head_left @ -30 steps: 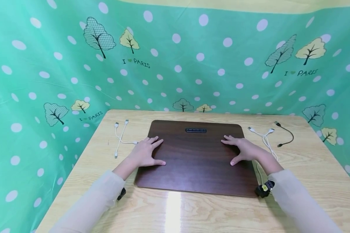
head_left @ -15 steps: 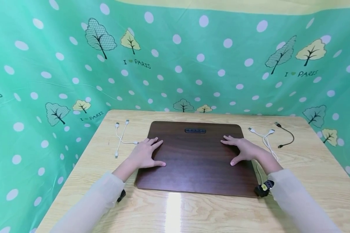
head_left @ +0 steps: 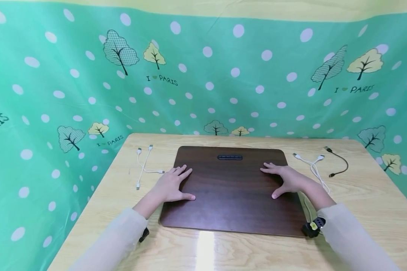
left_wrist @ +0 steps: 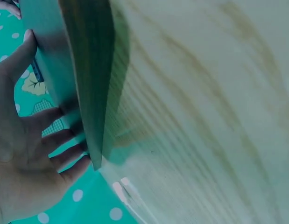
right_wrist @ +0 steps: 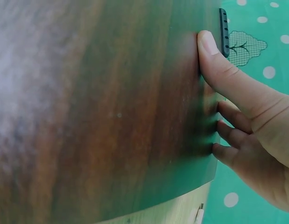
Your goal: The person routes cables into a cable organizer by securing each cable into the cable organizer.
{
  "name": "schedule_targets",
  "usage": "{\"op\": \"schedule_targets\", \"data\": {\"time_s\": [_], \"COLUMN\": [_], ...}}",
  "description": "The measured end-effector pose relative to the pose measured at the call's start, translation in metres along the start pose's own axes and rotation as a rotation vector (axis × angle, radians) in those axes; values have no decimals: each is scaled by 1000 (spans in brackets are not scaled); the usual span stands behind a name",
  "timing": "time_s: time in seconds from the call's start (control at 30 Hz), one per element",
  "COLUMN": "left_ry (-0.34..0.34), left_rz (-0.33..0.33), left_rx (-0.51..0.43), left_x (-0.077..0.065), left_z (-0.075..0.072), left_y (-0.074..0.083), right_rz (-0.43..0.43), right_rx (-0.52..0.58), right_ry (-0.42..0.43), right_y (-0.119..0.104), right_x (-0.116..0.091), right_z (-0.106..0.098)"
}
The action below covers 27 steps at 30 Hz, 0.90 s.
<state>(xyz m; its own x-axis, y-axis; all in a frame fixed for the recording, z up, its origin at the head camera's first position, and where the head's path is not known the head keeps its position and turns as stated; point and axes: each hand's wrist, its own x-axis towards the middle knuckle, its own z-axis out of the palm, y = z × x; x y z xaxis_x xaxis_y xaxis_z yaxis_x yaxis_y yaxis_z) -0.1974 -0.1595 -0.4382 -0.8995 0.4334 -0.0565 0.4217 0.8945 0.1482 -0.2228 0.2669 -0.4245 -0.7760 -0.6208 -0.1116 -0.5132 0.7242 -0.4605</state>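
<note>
A flat dark-brown wood-grain board [head_left: 234,195] with rounded corners lies on the table, a black slotted strip [head_left: 230,157] near its far edge. On its left part rests my left hand [head_left: 169,186], thumb spread from the other fingers. My right hand [head_left: 289,180] touches the right part in the same way, thumb toward the middle. The left wrist view shows the left hand's fingertips [left_wrist: 27,35] against the board's face, with its side edge [left_wrist: 90,93] close by. In the right wrist view, the right thumb [right_wrist: 219,58] and fingertips touch the surface. Neither hand grips the board.
On the light wood table [head_left: 176,252], two white cables [head_left: 144,167] lie crossed left of the board. Right of it are a looped white cable [head_left: 314,165] and a short black cable [head_left: 346,162]. Behind hangs a green dotted cloth [head_left: 220,90].
The head view has tilted slightly upward, so everything sits a little lower in it. Both hands stay at the same places on the board.
</note>
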Motion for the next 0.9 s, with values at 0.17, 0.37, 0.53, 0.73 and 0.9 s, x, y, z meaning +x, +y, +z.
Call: {"op": "schedule_targets", "data": {"time_s": [0.17, 0.37, 0.53, 0.73, 0.9], "left_ry": [-43, -45, -35, -9, 7], "left_rz": [-19, -20, -8, -6, -8], "left_rx": [4, 3, 0, 5, -13], "left_x": [4, 8, 8, 6, -3], "left_z": [-7, -8, -9, -7, 1], "left_y": [3, 5, 5, 3, 3], "right_rz": [2, 5, -1, -1, -1], "right_rx": [-5, -13, -22, -7, 2], "right_ry": [15, 27, 40, 45, 27], "right_y": [-4, -6, -5, -3, -4], "right_x": [-2, -5, -7, -6, -7], "right_z": [-3, -8, -10, -7, -1]}}
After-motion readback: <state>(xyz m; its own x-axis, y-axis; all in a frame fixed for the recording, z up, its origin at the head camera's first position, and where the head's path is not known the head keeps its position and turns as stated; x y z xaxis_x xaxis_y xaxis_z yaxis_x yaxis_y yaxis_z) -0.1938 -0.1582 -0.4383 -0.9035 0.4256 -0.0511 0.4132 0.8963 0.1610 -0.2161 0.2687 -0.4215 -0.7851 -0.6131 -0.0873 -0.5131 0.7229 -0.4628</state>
